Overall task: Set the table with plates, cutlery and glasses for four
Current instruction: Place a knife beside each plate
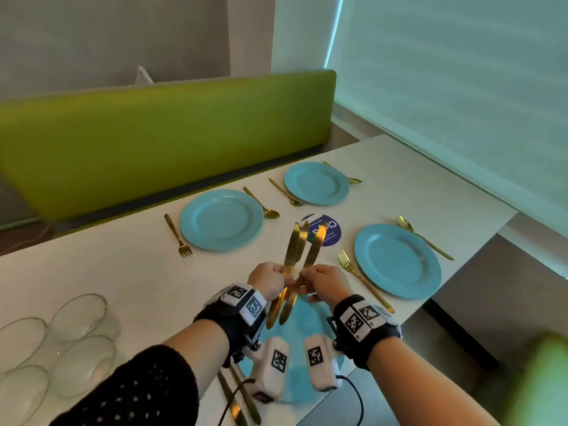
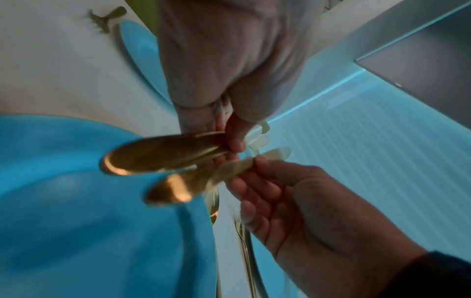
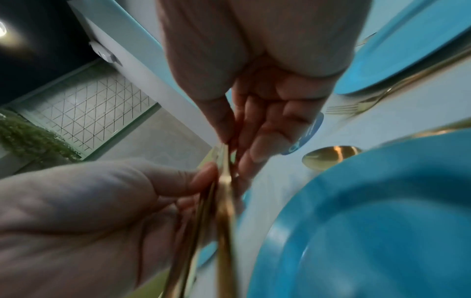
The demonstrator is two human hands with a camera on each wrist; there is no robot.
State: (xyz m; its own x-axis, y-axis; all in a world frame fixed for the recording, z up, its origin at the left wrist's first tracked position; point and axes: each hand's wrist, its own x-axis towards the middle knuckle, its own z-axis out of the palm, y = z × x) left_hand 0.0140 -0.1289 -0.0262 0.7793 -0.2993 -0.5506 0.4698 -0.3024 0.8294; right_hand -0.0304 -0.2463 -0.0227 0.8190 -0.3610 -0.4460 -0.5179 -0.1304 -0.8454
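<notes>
While both hands meet above the near edge of the white bench (image 1: 129, 272), the head view shows the left hand (image 1: 266, 279) gripping a bundle of flat gold table knives (image 1: 293, 250) and the right hand (image 1: 322, 282) pinching one gold knife (image 1: 313, 252) that crosses the bundle. The blades point up and away from the person; the handles hang down over the near round blue plate (image 1: 302, 321), so the long axes run almost straight away from the body. The right blue plate (image 1: 398, 261), with a gold fork (image 1: 362, 276) on its near side, lies just right of the right hand, which I judge the likelier hand to lay the single knife there. Four clear glasses (image 1: 61, 342) stand grouped at the near left, well apart from the settings.

From the left wrist, the left hand's fingers (image 2: 237, 139) curl around the knife handles while the right hand (image 2: 305, 201) nips one knife (image 2: 234, 168) between thumb and fingertips.

From the right wrist, the view is blurred; the right hand (image 3: 254, 113) and left hand (image 3: 102, 201) close on the knives (image 3: 224, 191) edge-on.
</notes>
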